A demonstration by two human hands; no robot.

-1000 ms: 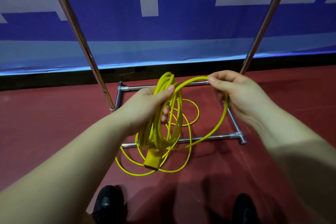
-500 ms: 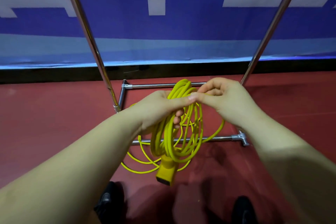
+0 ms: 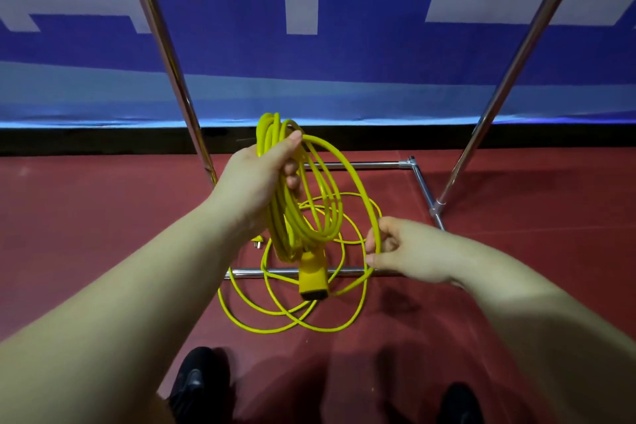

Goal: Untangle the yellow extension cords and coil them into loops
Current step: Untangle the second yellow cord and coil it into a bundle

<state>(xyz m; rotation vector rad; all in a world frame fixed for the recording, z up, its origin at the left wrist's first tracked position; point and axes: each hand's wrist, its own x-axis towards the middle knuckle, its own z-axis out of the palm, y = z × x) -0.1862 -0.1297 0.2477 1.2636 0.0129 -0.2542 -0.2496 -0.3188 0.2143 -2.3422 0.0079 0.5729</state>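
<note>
Big blue banner [image 3: 241,55] across the back at 12 o'clock, red floor [image 3: 86,217] below it, chrome rack [image 3: 425,191] standing on the floor with its poles running up toward 11 and 1.

Yellow cord [image 3: 292,320] mostly dead centre: several turns bunched and hanging, plus a few loose rings sprawled on the floor toward 6, draped over the rack's near bar. Socket end [image 3: 311,280] dangling off the bottom of the bunch, right above that bar. Small plug [image 3: 257,242] peeking out on the floor at about 9 from the bunch, partly hidden behind the arm.

Left hand [image 3: 254,179] wrapped round the top of the bunch, thumb clamped over the strands. Right hand [image 3: 395,251] at 3 o'clock, thumb and fingertips pinching a single strand that arcs up to the left hand.

Stuff that could go sideways, probably:
- floor rings crossing each other, so pulling the next length might drag a knot up instead of clean slack
- cord lying over the near bar, so could snag there or catch at the corner joint on a hard pull
- heavy socket end swinging and tugging turns out from under the thumb if that grip loosens
- uneven loop sizes, so a sloppy coil
- black shoes [image 3: 194,385] down at 6, close to the loose rings, easy to step on them.
</note>
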